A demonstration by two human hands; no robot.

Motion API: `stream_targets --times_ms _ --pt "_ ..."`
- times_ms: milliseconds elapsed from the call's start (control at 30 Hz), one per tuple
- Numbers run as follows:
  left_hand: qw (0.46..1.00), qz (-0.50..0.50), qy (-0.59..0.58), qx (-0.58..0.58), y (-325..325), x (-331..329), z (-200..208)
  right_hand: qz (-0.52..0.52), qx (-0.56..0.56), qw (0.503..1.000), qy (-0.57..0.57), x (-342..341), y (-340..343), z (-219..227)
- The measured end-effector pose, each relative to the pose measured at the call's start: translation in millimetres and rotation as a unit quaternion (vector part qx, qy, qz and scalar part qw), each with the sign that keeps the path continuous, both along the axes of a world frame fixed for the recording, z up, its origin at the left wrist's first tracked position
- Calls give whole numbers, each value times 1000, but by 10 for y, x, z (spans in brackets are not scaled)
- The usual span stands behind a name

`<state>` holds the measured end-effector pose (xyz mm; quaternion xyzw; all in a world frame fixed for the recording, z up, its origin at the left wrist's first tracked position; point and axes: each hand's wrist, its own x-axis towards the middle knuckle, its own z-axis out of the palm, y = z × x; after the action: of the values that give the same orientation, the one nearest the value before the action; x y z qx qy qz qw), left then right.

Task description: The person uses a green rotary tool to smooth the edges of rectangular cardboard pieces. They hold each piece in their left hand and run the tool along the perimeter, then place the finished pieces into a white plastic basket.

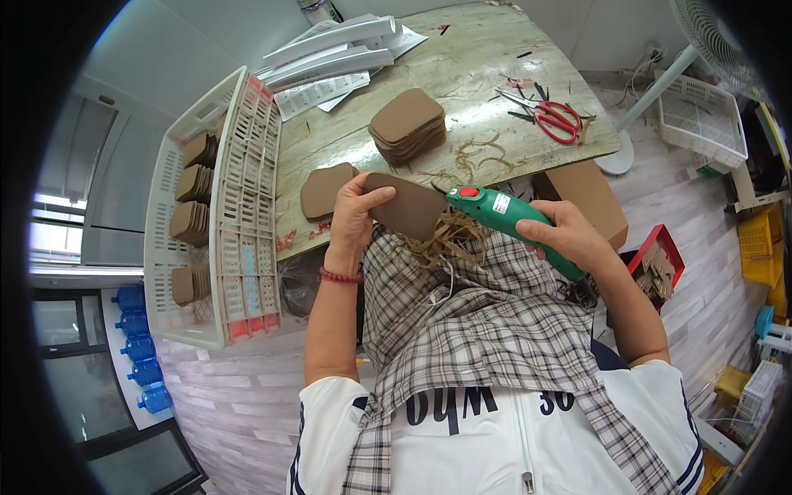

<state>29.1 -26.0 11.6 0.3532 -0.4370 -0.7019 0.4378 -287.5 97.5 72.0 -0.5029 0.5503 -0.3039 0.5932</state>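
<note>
My left hand pinches a flat brown piece with rounded corners by its left end, thumb on top. Wrapped round a green electric cutter with a red button is my right hand. The cutter's head meets the right edge of the brown piece. Thin tan trimmings hang in a tangle below it, over my checked apron. Behind my hands, a stack of similar brown pieces stands on the table, and more pieces lie beside my left hand.
Red-handled scissors and dark scraps lie at the table's right. Papers are piled at the back left. A white plastic crate with stacked brown pieces stands left. To the right are a cardboard box, a red box of scraps and a fan.
</note>
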Motion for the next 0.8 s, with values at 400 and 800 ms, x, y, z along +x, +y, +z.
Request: stream_targets --times_ms 400,800 --pt "995 -80 -59 32 74 -210 1 14 -19 999 48 74 -6 9" --pt "981 -167 -101 19 99 -221 41 43 -15 999 4 272 -177 5"
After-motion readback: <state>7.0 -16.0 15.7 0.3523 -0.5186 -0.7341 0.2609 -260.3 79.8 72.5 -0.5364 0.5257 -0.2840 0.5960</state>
